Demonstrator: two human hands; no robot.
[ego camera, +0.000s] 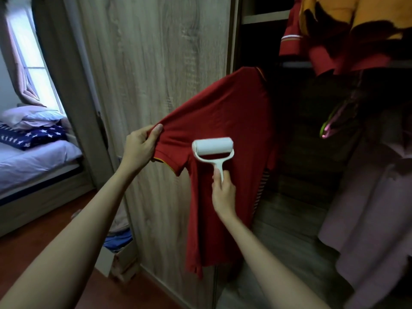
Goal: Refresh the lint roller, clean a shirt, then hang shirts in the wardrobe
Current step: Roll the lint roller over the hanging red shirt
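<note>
We are losing the far side of the red shirt [223, 121] in the dark at centre right, and we are not seeing what it is hanging from. The right grip [223, 192] is covering the lower handle of the lint roller [213, 148]. The sleeve is hiding the fingers of the left grip [139, 148]. At upper right, the orange and red garments [334, 23] are blurring and running off the top edge. We are not making out the green-pink thing [326, 128]. The left edge is cutting off the bed [33, 161].

red shirt [223, 121]: matt cloth | lint roller [213, 146]: white plastic, smooth | wardrobe door [156, 63]: grained wood
</note>
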